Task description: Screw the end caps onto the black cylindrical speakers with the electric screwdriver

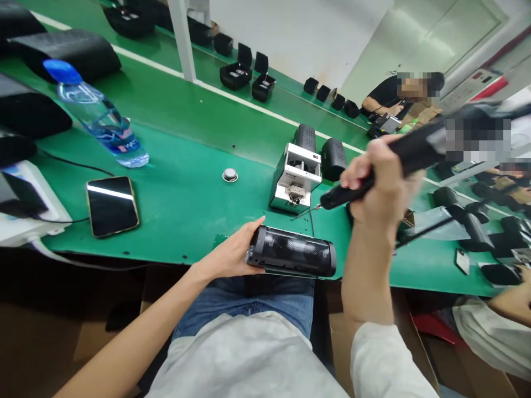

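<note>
My left hand (236,250) is closed around the left end of a black box-shaped speaker (296,253) with a perforated front, lying at the table's near edge. Raised to the right, my right hand (386,179) grips a black electric screwdriver (421,145). Its thin bit points left, close to the front of a white screw feeder (295,177); whether bit and feeder touch I cannot tell. Several small dark screws lie on the green mat by the feeder's base. Behind the feeder stand black speaker housings (334,159).
Left on the green table (186,182) are a water bottle (102,119), a phone (113,205) and a white power strip (31,202). A small round silver part (229,175) lies mid-table. Open black housings (235,74) line the far belt. Other people sit at the right.
</note>
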The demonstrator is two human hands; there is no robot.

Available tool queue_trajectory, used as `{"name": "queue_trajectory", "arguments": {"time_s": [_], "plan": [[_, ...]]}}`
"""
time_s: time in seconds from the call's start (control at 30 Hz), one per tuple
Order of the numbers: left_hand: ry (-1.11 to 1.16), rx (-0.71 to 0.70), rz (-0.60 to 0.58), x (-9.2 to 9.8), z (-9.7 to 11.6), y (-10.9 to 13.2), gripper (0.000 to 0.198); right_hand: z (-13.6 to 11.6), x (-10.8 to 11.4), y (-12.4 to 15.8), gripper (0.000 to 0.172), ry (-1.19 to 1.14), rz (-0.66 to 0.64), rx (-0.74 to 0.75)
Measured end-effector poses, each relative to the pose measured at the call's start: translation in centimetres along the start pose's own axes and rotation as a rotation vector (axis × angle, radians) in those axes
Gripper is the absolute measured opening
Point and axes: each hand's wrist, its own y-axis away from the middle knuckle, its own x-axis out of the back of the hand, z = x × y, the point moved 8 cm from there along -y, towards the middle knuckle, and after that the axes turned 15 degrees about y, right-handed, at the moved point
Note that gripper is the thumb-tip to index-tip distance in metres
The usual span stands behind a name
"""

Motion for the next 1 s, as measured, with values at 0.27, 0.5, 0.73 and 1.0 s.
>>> {"name": "queue_trajectory", "arguments": {"time_s": [0.27, 0.5, 0.73, 1.0], "plan": [[0.012, -0.047, -0.005, -0.1, 0.1, -0.1, 0.14, -8.2, 4.2, 5.5, 0.018, 0.098, -0.361, -0.1], [0.006, -0.056, -0.003, 0.0, 0.3, 0.0, 0.143, -9.0, 1.4, 9.0, 0.011, -0.013, -0.314, -0.069], [0.042, -0.025, 0.022, -0.2, 0.2, -0.1, 0.144, -5.7, -0.7, 11.8, 0.012, 0.03, -0.373, -0.083], [0.073, -0.023, 0.043, -0.2, 0.8, -0.2, 0.141, -3.4, -0.1, 14.2, 0.025, 0.104, -0.236, -0.175]]}}
